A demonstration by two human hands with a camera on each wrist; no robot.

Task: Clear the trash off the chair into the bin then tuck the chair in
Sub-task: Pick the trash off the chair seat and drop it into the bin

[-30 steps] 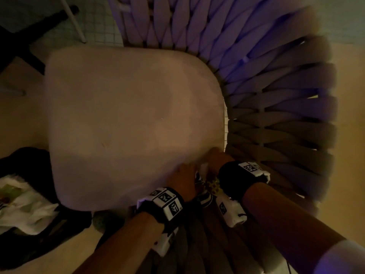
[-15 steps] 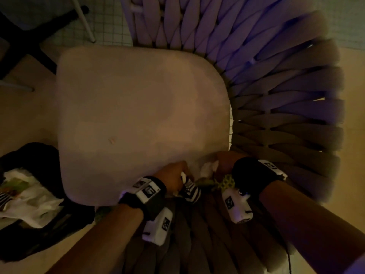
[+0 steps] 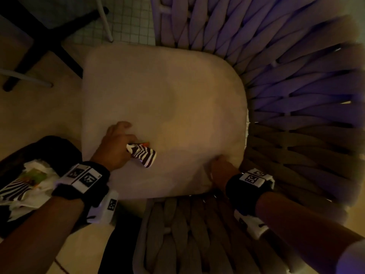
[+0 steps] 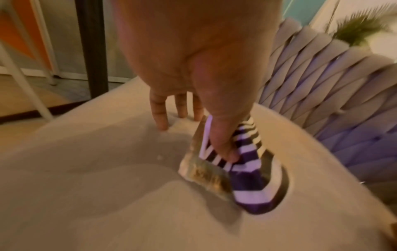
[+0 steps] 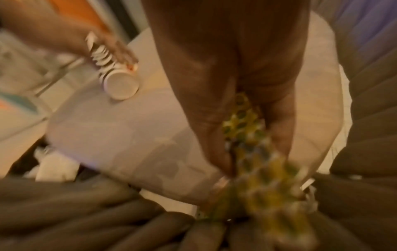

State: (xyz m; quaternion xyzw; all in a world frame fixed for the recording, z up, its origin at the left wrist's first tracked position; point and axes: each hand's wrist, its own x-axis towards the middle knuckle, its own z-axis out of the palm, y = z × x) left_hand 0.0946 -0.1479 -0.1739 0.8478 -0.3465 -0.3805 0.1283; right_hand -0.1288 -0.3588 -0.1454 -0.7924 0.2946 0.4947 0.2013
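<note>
We see left hand (image 3: 116, 147) pinching striped cup (image 3: 142, 154) over seat cushion (image 3: 167, 91); bin (image 3: 13, 151) just left of it, nearer. Right hand (image 3: 219, 169) pinching yellow wrapper (image 5: 253, 169) at cushion corner.

Right hand (image 3: 219, 171): fingertips hidden behind the cushion (image 3: 167, 107) corner. Wrapper (image 5: 255, 178): motion-blurred, print unreadable. Bin (image 3: 17, 155): cut by the frame's left edge.

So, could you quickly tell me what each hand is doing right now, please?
Left hand: pinching a striped paper cup over the cushion.
Right hand: gripping a yellow patterned wrapper at the cushion's corner.
</note>
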